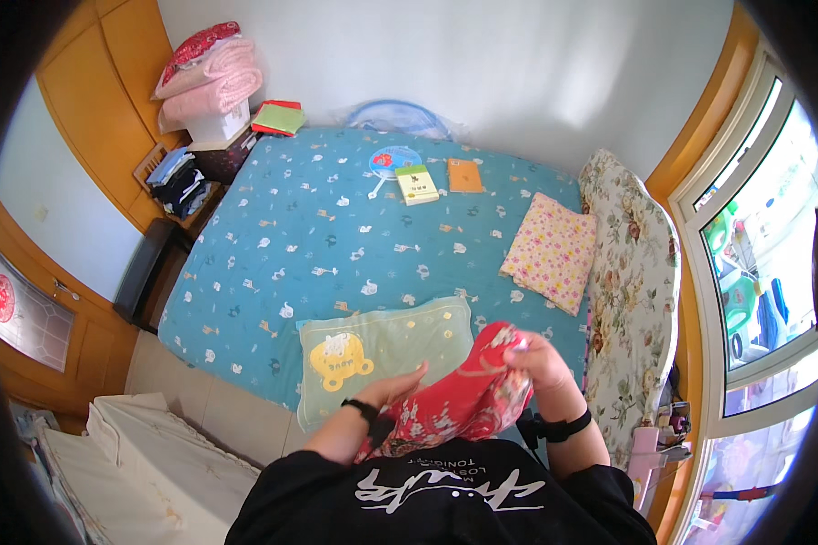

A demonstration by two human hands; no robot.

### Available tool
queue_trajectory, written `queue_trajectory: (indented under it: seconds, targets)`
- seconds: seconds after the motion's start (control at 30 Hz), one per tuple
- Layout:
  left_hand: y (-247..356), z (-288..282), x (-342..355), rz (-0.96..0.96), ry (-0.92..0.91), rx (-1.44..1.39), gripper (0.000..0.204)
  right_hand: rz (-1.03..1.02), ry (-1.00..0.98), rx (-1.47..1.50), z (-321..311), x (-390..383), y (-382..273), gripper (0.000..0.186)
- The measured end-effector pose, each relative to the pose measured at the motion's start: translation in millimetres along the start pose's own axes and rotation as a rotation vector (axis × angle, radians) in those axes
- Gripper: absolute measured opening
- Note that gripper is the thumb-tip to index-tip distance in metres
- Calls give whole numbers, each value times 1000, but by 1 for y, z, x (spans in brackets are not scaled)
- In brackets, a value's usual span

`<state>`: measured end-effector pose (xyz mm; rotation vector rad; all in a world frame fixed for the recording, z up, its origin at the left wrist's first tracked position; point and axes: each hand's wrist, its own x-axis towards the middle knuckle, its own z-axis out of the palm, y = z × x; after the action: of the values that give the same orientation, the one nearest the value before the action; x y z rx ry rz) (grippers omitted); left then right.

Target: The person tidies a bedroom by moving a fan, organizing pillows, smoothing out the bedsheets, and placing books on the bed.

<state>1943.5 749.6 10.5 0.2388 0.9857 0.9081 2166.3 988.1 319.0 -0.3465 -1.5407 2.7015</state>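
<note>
A red floral cloth (463, 400) is bunched in front of my chest, over the near edge of the bed; whether it is a cover or a garment I cannot tell. My right hand (543, 361) pinches its upper right end between thumb and fingers. At the cloth's left side is my left hand (395, 388), fingers stretched out and against or just beside the fabric. Beyond the cloth lies a pale green pillow mat (391, 331) with a yellow bear figure, flat on the blue animal-print sheet (336, 236).
A folded floral cloth (551, 252) lies at the bed's right, beside a flower-patterned padded headboard (629, 263). Farther off are a hand fan (393, 160), a green-and-white book (417, 184) and an orange book (464, 176). Folded pink bedding (214, 82) is stacked back left.
</note>
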Motion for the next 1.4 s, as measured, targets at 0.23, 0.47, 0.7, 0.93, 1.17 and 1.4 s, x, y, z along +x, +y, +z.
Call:
queue_trajectory:
  seconds: [0.23,0.47,0.7,0.93,1.17,1.4]
  targets:
    - [0,125,-104,282,9,-564,64,-252,260,630,-137,-8,46,72]
    - [-1,104,-103,546,211,-468,68,254,83,561,-186,-59,184,90]
    - [8,88,-153,744,444,-375,83,113,133,524,-190,-55,181,75]
    - [30,26,-180,752,764,-171,60,221,341,257,-196,26,135,36]
    - [71,-22,-201,881,911,-119,45,25,281,261,-177,114,81,37]
    - [50,-9,-216,961,792,-409,38,70,182,193,-121,105,87,56]
